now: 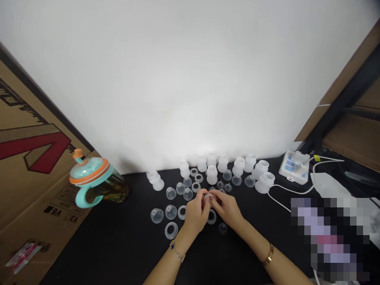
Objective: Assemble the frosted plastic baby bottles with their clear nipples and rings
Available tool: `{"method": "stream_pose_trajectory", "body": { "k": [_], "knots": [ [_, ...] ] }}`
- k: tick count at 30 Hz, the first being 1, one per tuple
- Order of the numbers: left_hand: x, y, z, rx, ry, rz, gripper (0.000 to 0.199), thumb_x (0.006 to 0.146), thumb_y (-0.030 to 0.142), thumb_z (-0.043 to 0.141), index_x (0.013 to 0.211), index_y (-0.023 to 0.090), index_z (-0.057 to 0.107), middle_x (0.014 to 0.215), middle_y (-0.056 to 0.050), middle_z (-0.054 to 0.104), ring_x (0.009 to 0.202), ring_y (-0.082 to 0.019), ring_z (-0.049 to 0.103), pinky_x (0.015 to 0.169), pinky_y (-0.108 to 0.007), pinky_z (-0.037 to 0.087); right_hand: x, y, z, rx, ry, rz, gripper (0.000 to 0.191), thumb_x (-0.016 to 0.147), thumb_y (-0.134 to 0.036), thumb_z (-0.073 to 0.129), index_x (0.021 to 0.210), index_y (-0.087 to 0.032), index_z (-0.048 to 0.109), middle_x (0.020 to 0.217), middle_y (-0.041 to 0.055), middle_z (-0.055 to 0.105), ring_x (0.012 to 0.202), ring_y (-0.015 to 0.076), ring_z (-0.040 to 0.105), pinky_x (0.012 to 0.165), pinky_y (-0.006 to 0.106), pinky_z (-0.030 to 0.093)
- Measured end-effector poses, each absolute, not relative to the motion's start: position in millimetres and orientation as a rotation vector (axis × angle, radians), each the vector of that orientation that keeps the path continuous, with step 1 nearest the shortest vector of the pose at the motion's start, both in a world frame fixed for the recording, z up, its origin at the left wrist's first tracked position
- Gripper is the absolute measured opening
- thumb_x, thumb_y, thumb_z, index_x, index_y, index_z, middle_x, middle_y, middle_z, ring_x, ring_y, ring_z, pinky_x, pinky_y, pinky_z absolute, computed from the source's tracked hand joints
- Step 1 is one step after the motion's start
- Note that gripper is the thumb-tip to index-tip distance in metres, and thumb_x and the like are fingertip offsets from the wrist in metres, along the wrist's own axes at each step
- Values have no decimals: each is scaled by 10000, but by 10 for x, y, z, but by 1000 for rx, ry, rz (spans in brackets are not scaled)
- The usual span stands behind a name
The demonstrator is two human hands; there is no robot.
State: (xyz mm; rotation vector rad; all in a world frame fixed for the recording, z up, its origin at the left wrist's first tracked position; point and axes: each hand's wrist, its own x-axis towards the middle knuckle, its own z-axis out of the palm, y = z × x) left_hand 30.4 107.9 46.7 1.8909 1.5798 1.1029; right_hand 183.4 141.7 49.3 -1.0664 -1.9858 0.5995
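Note:
My left hand (196, 211) and my right hand (227, 208) meet at the middle of the black table, fingers closed around one small translucent piece (209, 197). Its exact shape is partly covered by the fingertips. Clear domed caps (171, 212) and translucent rings (171, 230) lie to the left of my hands. Another ring (211, 217) rests just below the fingers, and a small clear nipple-like piece (222, 228) is nearer the front. Behind the hands stand several frosted white bottles (211, 175), with more caps (236, 180) at their feet.
A jug with a teal and orange lid (89, 172) stands at the left beside a cardboard box (26, 190). At the right are a white power strip (294, 167), white cables (297, 192) and a pixelated area. A white wall (190, 79) rises behind the table.

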Motion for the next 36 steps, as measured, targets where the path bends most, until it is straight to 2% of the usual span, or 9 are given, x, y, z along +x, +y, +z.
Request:
{"method": "stream_pose_trajectory", "body": {
  "k": [5,10,17,28,36],
  "knots": [
    [308,1071,464,1903,1619,1085,195,985,299,413,1123,217,524,739,-2,671,619,-178,643,592,-258,396,1830,1399,492,-1020,-1981,602,275,972,-320,489,1114,-190,685,950,63,763,699,167,686,628,241,529],
    [323,1102,443,1852,1660,1082,170,953,295,466,1086,226,544,717,7,672,593,-170,634,569,-249,393,1830,1409,475,-1051,-1965,587,250,953,-327,526,1076,-201,703,857,46,761,657,165,680,633,247,546],
    [319,1117,464,1822,1654,1127,170,953,302,471,1065,227,574,704,11,666,589,-155,620,568,-236,403,1830,1418,463,-1036,-1968,566,256,954,-329,535,1097,-196,702,830,41,756,648,164,680,643,248,552],
    [315,1094,477,1830,1599,1127,205,926,281,500,1118,225,543,740,7,670,614,-164,633,580,-249,422,1834,1409,451,-1029,-1939,575,282,936,-303,534,1144,-193,689,979,86,766,726,185,707,674,281,584],
    [328,1121,494,1766,1605,1135,161,917,280,514,1058,224,567,661,34,641,585,-151,600,557,-234,385,1826,1429,453,-1083,-1904,691,232,896,-264,555,1064,-209,705,887,35,762,693,171,693,656,256,553]
  ]
}}
